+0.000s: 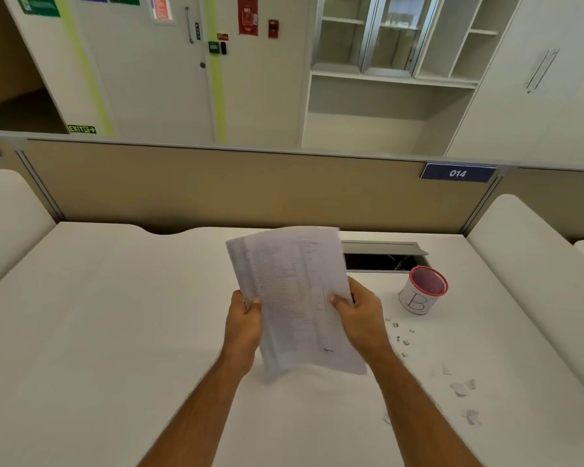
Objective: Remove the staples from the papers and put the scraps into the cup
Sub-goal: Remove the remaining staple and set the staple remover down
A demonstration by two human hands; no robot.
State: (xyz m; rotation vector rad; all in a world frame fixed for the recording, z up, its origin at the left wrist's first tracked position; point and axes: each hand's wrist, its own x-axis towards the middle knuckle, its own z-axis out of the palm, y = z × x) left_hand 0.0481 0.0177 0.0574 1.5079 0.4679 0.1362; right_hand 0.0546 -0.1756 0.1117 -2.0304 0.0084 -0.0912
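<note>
A stack of printed papers (pixel 294 291) is held upright above the white desk (pixel 115 332), blurred by motion. My left hand (pixel 245 323) grips its left edge and my right hand (pixel 361 315) grips its right edge, thumbs on the front sheet. A white cup (pixel 422 293) with a pink rim and a letter B stands to the right of my right hand. Several small staples (pixel 400 335) lie on the desk below the cup. Torn paper scraps (pixel 461 387) lie further right and nearer to me.
An open cable hatch (pixel 381 257) in the desk sits behind the papers and the cup. A beige partition (pixel 216 187) with a label 014 closes the desk's far side. White rounded side dividers (pixel 536 264) stand left and right.
</note>
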